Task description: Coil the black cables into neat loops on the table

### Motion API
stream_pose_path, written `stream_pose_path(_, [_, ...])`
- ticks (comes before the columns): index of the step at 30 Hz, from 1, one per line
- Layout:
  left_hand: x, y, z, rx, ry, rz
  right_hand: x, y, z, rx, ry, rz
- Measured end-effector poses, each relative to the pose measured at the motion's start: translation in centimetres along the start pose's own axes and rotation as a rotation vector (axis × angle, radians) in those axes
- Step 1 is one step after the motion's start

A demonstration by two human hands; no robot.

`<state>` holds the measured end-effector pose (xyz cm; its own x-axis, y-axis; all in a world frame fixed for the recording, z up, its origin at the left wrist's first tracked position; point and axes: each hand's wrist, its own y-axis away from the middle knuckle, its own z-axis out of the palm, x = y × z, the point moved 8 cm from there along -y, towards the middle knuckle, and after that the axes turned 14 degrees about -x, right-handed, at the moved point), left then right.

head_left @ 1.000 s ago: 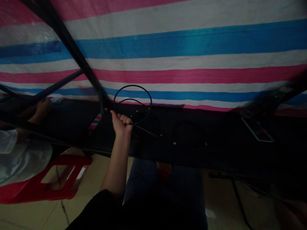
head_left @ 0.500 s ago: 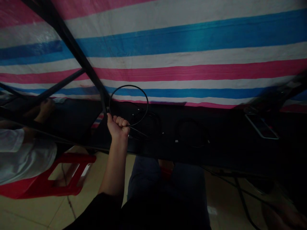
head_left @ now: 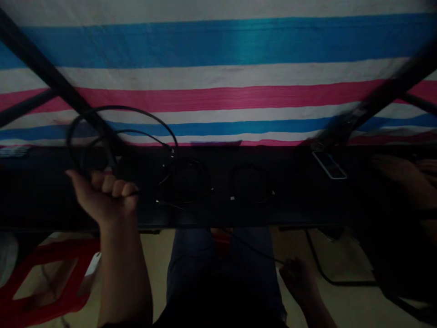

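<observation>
My left hand (head_left: 104, 197) is raised above the table's near edge, shut on a looped black cable (head_left: 121, 114) whose loops rise above my fist. Two more coiled black cables (head_left: 186, 180) (head_left: 252, 184) lie on the dark tabletop (head_left: 205, 216) to the right of that hand. Below the table edge, my right hand (head_left: 300, 280) pinches a thin black cable (head_left: 254, 248) that runs up and left across my lap. Where that thin cable ends beyond the table edge is hidden.
A pink, white and blue striped tarp (head_left: 218, 77) hangs behind the table, crossed by black frame bars (head_left: 44, 73). A phone (head_left: 329, 165) lies at the back right, near a co-worker's hand (head_left: 398, 171). A red plastic stool (head_left: 48, 282) stands on the tiled floor (head_left: 157, 269).
The view has swung right, and my left hand with the cable loop now sits further left in frame. My right hand has come into view holding a thin cable. The seated person's white sleeve has mostly left view.
</observation>
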<state>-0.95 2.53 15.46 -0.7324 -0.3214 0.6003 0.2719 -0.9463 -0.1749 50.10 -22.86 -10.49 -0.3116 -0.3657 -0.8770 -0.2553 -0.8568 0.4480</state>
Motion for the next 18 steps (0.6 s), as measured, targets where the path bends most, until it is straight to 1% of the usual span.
stream_pose_path(2, [1.1,-0.2,-1.6,0.046,-0.035,0.053,1.1,-0.7,0.7,0.003,-0.260,0.039])
stream_pose_path(4, [1.5,-0.4,-2.9,0.070,-0.084,0.062,1.1,-1.6,0.8,0.038,-0.403,0.022])
stream_pose_path(6, [1.4,-0.6,-3.8,0.081,-0.115,0.055,0.6,-2.7,0.5,0.081,-0.504,-0.028])
stream_pose_path(8, [1.2,-0.7,-4.6,0.105,-0.101,0.071,0.2,-3.7,0.1,0.121,-0.540,-0.071])
stream_pose_path(11, [0.6,-0.7,-5.0,0.110,-0.030,0.101,0.6,-4.4,0.0,0.155,-0.493,-0.080])
stream_pose_path(13, [-0.1,-0.5,-4.6,0.098,0.004,0.081,1.4,-4.1,0.1,0.163,-0.402,-0.058])
stream_pose_path(16, [-1.3,0.2,-3.3,0.086,0.020,0.035,2.7,-2.5,-0.4,0.171,-0.237,-0.018])
stream_pose_path(18, [-2.2,0.8,-1.9,0.051,0.021,-0.003,3.4,-1.3,-1.7,0.188,-0.089,-0.011])
